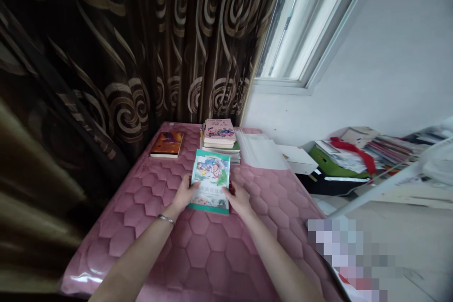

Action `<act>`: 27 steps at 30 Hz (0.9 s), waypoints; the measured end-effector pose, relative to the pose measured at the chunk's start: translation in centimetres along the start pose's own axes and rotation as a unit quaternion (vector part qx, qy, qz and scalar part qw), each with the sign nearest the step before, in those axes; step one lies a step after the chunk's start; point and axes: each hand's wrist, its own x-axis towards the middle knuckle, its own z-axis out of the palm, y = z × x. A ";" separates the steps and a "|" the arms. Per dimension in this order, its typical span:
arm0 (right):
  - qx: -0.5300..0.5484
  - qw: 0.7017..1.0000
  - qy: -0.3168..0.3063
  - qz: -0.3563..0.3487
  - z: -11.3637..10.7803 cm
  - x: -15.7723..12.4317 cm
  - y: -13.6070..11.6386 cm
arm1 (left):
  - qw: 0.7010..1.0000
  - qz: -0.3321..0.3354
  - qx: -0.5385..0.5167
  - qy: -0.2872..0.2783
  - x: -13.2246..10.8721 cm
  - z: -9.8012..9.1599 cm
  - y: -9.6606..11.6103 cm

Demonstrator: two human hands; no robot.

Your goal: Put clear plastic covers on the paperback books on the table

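I hold the green book (210,181) with my left hand (184,194) and right hand (239,198) closed on its sides, above the middle of the bed (212,255), while the stack (220,139) and orange book (167,145) wait at its far edge.

Dim, soft daylight from window (300,23) top right; wide-angle warp at edges, slight blur, pixelated patch btm right.
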 end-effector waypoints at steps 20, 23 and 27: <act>0.049 0.994 0.043 -0.093 -1.5 1.6 -1.1 | 0.994 0.056 -0.044 -0.081 1.0 -2.2 1.4; 0.072 0.995 0.012 -0.063 -3.5 3.3 -3.3 | 0.989 0.010 -0.125 -0.080 2.4 -2.4 3.8; 0.168 0.985 -0.043 0.011 -4.7 4.3 -5.0 | 0.972 -0.053 -0.212 -0.089 3.0 -2.3 5.2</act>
